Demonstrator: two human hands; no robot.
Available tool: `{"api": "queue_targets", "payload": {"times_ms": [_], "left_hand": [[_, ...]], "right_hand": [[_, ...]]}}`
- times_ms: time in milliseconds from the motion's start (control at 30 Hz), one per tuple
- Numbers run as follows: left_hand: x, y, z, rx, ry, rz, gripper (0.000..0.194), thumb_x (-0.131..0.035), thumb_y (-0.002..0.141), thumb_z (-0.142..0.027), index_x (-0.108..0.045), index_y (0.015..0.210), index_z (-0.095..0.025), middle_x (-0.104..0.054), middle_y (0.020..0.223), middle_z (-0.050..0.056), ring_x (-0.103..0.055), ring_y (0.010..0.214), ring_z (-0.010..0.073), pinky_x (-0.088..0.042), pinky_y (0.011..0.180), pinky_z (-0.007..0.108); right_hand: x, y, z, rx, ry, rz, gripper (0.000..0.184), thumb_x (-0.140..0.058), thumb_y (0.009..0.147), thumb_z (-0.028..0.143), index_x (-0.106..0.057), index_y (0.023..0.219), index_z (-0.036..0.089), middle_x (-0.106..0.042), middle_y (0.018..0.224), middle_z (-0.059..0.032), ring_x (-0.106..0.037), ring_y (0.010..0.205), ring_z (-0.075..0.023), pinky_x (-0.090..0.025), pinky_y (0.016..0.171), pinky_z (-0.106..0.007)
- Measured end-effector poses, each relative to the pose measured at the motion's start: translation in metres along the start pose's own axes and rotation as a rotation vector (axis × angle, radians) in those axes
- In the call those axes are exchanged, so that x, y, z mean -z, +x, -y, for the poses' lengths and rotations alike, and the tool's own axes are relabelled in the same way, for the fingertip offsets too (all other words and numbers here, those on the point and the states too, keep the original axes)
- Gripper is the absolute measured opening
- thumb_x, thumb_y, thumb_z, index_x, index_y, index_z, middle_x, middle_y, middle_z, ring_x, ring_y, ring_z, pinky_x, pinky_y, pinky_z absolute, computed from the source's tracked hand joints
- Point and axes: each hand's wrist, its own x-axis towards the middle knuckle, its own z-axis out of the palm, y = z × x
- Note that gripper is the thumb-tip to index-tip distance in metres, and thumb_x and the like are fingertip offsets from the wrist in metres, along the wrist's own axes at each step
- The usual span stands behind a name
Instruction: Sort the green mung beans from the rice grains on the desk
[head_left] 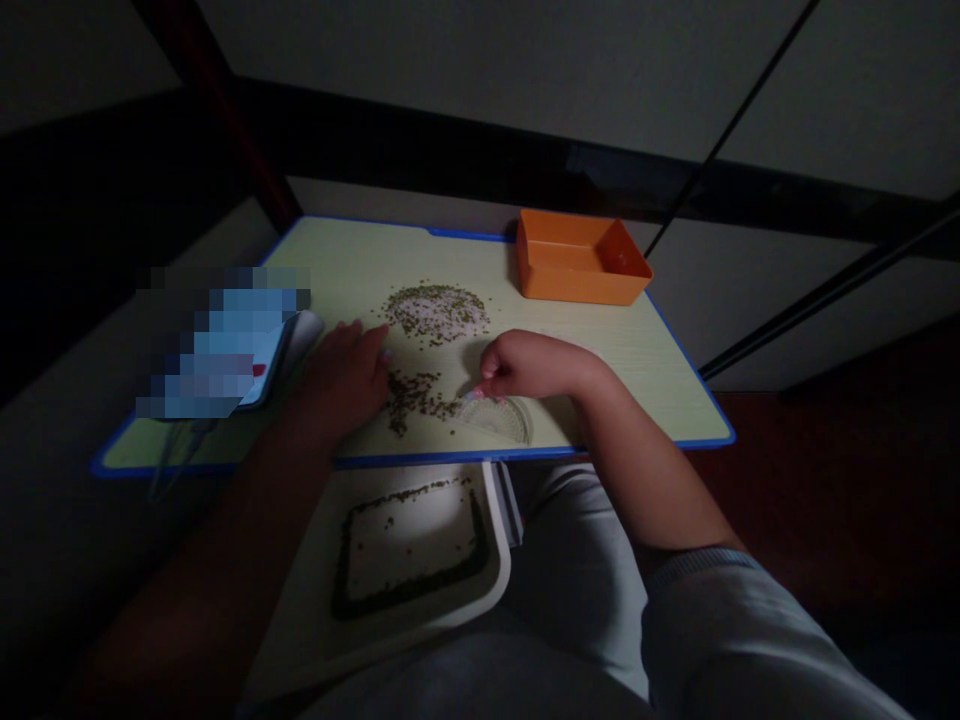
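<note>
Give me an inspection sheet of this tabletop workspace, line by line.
Surface: pale table with blue edging, dimly lit
Work things: mixed green-and-white grain pile; smaller dark grain heap; clear protractor; white tub below, holding dark grains
Clutter: orange bin at far right; lit device at left
Hands: left hand open beside the smaller heap; right hand's grip on the protractor
Cables: pale cable over near-left edge
Surroundings: pale panels behind

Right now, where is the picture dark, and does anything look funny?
Head view: dark around the edges, brighter on the tabletop; a soft shadow beside the right hand; the left hand looks dim; the see-through protractor is faint; square blocks hide much of the screen.
</note>
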Motion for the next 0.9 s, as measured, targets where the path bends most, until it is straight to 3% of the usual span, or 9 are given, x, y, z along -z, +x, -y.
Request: {"api": "queue_targets", "payload": {"times_ms": [267,400,567,700,900], "left_hand": [[-0.002,0.002,0.002,-0.028,0.006,-0.009,0.06,-0.046,0.1,-0.026,-0.054,0.157,-0.012,-0.053,0.167,0.02,-0.045,0.159,0.0349,-0.036,0.133,0.051],[-0.004,0.002,0.004,-0.053,-0.025,-0.026,0.061,-0.041,0.1,-0.028,-0.054,0.157,-0.013,-0.056,0.164,0.02,-0.047,0.157,0.0371,-0.038,0.131,0.057],[-0.004,0.002,0.005,-0.045,-0.036,-0.027,0.061,-0.036,0.101,-0.033,-0.054,0.156,-0.013,-0.058,0.161,0.019,-0.046,0.158,0.0345,-0.037,0.132,0.052],[-0.003,0.002,0.004,-0.041,-0.04,-0.026,0.06,-0.039,0.101,-0.031,-0.055,0.156,-0.013,-0.058,0.162,0.019,-0.047,0.157,0.0359,-0.038,0.13,0.055],[-0.001,0.001,0.002,-0.039,-0.028,-0.017,0.06,-0.039,0.101,-0.029,-0.054,0.157,-0.012,-0.056,0.164,0.02,-0.046,0.158,0.0357,-0.038,0.131,0.055]], "right_hand": [[0.008,-0.005,-0.002,-0.097,-0.046,0.001,0.032,-0.07,0.099,0.023,-0.075,0.069,0.013,-0.066,0.061,-0.0003,-0.05,0.06,-0.0113,-0.034,0.067,-0.027],[0.01,-0.007,-0.002,-0.115,-0.058,0.011,0.032,-0.069,0.1,0.025,-0.076,0.07,0.013,-0.063,0.059,0.0003,-0.048,0.058,-0.0115,-0.034,0.066,-0.028],[0.014,-0.01,-0.002,-0.189,-0.113,0.034,0.031,-0.068,0.101,0.026,-0.081,0.078,0.011,-0.07,0.065,-0.0038,-0.051,0.06,-0.0128,-0.036,0.068,-0.028],[0.017,-0.011,-0.006,-0.224,-0.156,0.037,0.03,-0.066,0.102,0.026,-0.084,0.085,0.009,-0.077,0.075,-0.0084,-0.055,0.063,-0.0139,-0.036,0.068,-0.028],[0.02,-0.012,-0.009,-0.263,-0.22,0.026,0.031,-0.065,0.102,0.026,-0.085,0.087,0.009,-0.077,0.075,-0.009,-0.053,0.061,-0.014,-0.035,0.067,-0.029]]}}
